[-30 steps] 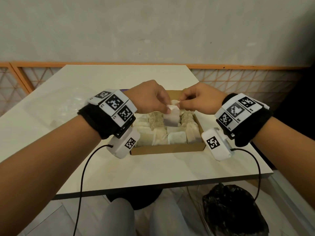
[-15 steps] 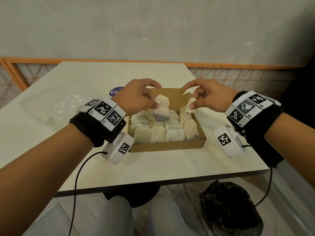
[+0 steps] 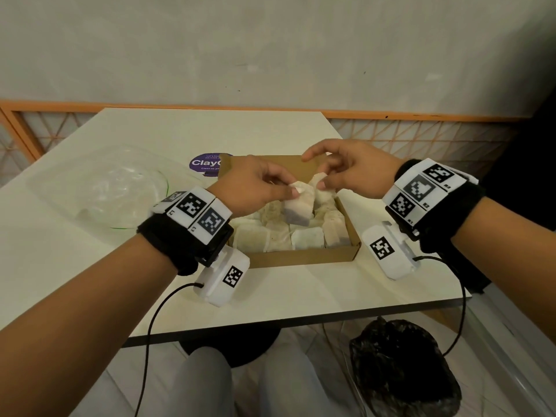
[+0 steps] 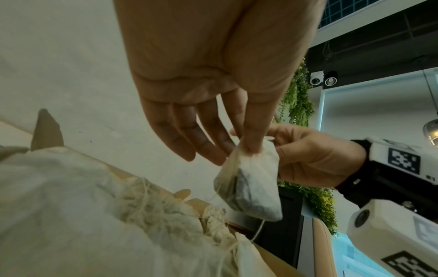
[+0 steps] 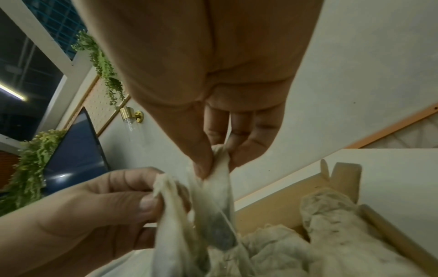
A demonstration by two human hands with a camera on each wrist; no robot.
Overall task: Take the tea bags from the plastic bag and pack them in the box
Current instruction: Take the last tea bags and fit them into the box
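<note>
Head view: at frame centre, left hand (image 3: 255, 188) pinches a tea bag (image 3: 298, 210) by its top, hanging over the box (image 3: 304, 257) of packed bags; right hand (image 3: 352, 173) pinches a second bag (image 3: 319, 183) just right of it. Plastic bag (image 3: 105, 191) lies at left on the table (image 3: 301, 296). Left wrist view: thumb and forefinger grip the bag's top, other fingers loose. Right wrist view: thumb and fingers clamp a bag's upper edge, box at lower right.

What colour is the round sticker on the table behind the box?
Purple with white lettering; the round sticker shows best in the head view, partly hidden by the left hand.
</note>
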